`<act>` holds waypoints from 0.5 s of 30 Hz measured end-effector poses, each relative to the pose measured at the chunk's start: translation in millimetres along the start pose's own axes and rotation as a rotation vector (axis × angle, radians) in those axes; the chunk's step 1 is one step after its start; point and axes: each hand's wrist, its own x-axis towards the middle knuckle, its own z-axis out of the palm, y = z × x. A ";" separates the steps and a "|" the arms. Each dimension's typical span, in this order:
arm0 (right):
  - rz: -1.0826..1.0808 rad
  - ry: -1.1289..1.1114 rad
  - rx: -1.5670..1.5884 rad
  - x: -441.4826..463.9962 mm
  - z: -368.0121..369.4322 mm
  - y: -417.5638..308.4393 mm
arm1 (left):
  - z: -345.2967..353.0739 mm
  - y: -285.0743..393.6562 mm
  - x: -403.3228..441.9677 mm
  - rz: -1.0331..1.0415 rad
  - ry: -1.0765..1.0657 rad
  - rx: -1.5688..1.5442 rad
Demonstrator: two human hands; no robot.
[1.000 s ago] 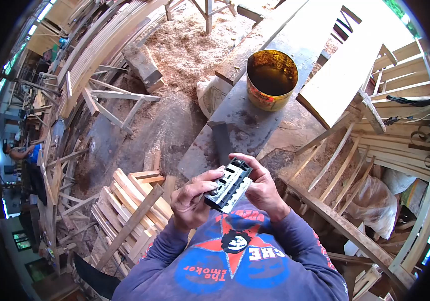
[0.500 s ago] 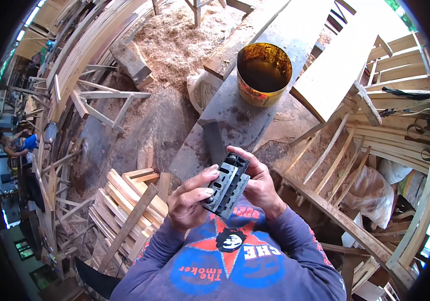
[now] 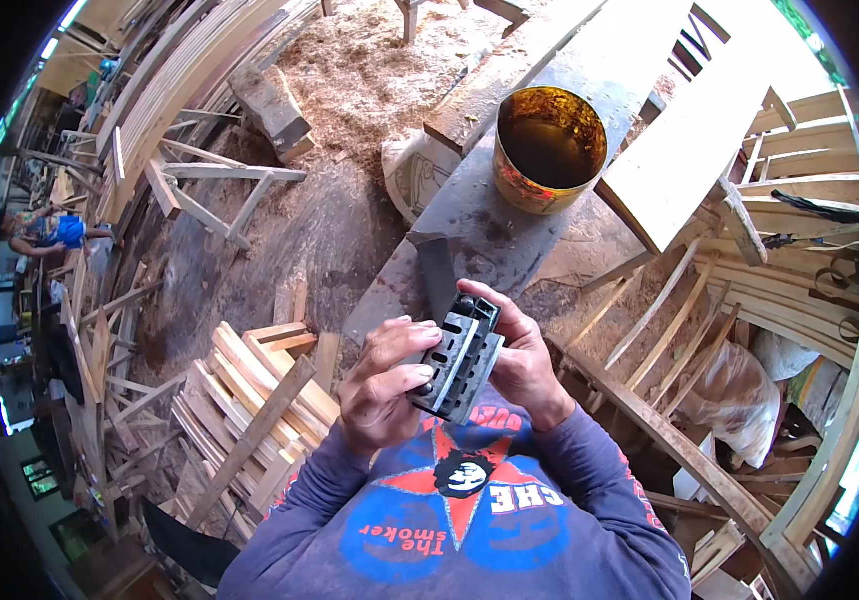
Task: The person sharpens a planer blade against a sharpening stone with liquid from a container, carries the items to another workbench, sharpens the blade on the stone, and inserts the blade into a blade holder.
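Observation:
Between both hands, in front of my chest, is a black slotted device [image 3: 457, 362] with rows of oblong holes and a bright strip along its middle; its exact kind I cannot make out. My left hand [image 3: 381, 385] grips the left side, thumb and fingers pressed against the slotted face and a knob. Around the right side and far end curl the fingers of my right hand [image 3: 527, 362]. Just beyond the device, a dark flat rectangular slab [image 3: 436, 275] lies on the wet, stained bench plank [image 3: 379, 305]. Farther along the plank stands a gold-coloured open can [image 3: 532, 197], dark inside.
Stacked wooden strips [image 3: 264, 375] lie left of me. A pale board [image 3: 674, 175] sits right of the can. Wooden frames and a plastic sack [image 3: 734, 400] are at the right. Shavings [image 3: 359, 85] cover the ground. Another person [image 3: 54, 232] is at far left.
The view has shifted slightly, so the can and plank appear farther right. My hands still hold the slotted device, which is turned a little. The other person's posture has changed.

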 end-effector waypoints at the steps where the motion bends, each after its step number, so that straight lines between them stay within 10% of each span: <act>1: 0.003 -0.001 -0.001 0.6 -1.3 0.5 | 0.1 -0.2 -0.9 -0.001 0.003 0.001; 15: -0.173 0.079 0.091 10.1 -6.5 -49.9 | 36.0 9.1 5.2 -0.171 0.099 0.136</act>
